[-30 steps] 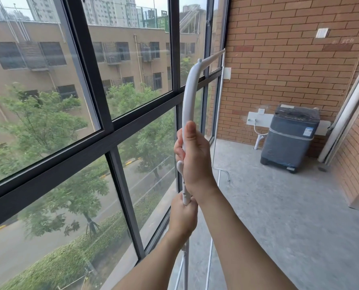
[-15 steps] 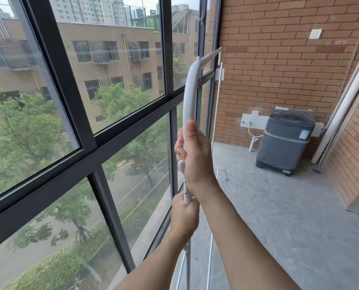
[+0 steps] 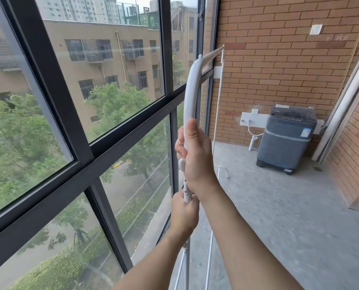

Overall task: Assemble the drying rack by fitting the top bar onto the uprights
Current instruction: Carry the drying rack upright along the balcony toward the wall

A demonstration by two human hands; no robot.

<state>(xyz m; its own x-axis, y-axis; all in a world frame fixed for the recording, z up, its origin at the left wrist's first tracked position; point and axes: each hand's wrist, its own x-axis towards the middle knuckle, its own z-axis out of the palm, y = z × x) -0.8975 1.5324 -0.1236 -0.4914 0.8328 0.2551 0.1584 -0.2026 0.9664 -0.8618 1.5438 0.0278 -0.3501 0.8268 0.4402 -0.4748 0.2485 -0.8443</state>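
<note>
The white top bar (image 3: 190, 91) curves up from my hands and runs away toward the brick wall, its far end meeting the thin far upright (image 3: 218, 105). My right hand (image 3: 197, 158) is wrapped around the bar's curved near end. Just below, my left hand (image 3: 183, 214) grips the near upright (image 3: 186, 262), a thin white tube that drops to the floor. A white joint piece with small holes shows between the two hands. The join itself is partly hidden by my fingers.
A large dark-framed window (image 3: 86, 151) runs along the left, close to the rack. A covered grey washing machine (image 3: 285, 139) stands against the brick wall (image 3: 279, 59) at the back. A white pipe (image 3: 346, 101) leans at the right. Bare concrete floor (image 3: 279, 216) spreads to the right.
My hands stay on the same parts; the view has shifted slightly. The white joint piece between my hands now shows more, with the right hand a little higher above the left.
</note>
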